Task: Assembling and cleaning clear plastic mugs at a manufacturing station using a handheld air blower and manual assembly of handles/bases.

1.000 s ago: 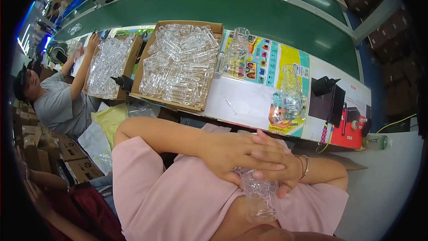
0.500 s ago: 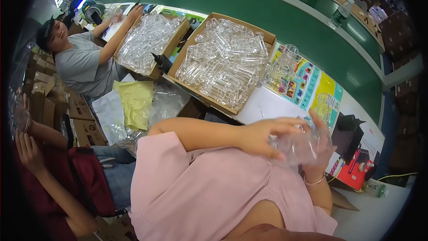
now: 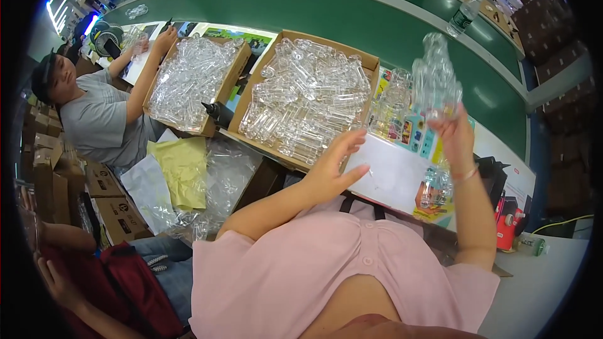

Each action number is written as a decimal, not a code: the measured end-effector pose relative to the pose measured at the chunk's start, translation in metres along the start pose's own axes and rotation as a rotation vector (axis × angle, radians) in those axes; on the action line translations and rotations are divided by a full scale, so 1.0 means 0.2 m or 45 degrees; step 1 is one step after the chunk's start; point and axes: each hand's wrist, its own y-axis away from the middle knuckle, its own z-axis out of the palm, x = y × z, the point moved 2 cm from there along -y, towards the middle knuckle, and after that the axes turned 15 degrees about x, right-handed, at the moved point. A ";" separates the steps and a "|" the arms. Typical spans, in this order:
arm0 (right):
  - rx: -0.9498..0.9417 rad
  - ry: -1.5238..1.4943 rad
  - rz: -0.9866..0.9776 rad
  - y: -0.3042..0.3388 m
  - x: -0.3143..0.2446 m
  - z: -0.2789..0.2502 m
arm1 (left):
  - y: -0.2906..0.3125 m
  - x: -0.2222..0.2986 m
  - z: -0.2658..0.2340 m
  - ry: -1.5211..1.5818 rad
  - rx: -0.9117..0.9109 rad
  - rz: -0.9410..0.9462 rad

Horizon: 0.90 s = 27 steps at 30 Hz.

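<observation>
My right hand (image 3: 456, 144) grips the lower end of a clear, bottle-shaped plastic piece (image 3: 435, 78), raised over the far side of the bench and smeared by motion. Its exact kind cannot be made out. Fingers spread and holding nothing, my left hand (image 3: 333, 166) hovers by the near right corner of a cardboard box (image 3: 250, 133). Clear, tube-like plastic pieces (image 3: 308, 97) are heaped in that box. More clear pieces (image 3: 394, 97) stand on the bench beyond the white surface (image 3: 392, 166), and another clear piece (image 3: 434, 187) is left of my right forearm.
Left of my box are a black-tipped bottle (image 3: 217, 112) and a second filled box (image 3: 195, 81), beside a co-worker in grey (image 3: 103, 116). Yellow paper (image 3: 182, 169) and plastic film lie nearer. A water bottle (image 3: 465, 16) stands on the green ledge. Another person in dark red sits at left.
My hands have parted. The right one has swung up and away with the clear piece, while the left has moved leftward and opened. The view has also shifted slightly.
</observation>
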 end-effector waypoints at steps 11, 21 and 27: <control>0.267 0.263 -0.158 -1.17 0.23 -0.10 | -0.09 0.10 -0.34 -1.007 0.191 0.458; 0.136 0.630 -0.578 -0.27 -0.07 0.02 | -0.75 0.04 -0.21 -1.578 -0.061 0.876; 0.380 1.034 -1.794 0.49 -0.18 -0.34 | -1.00 -0.14 -0.16 -1.889 -0.288 0.630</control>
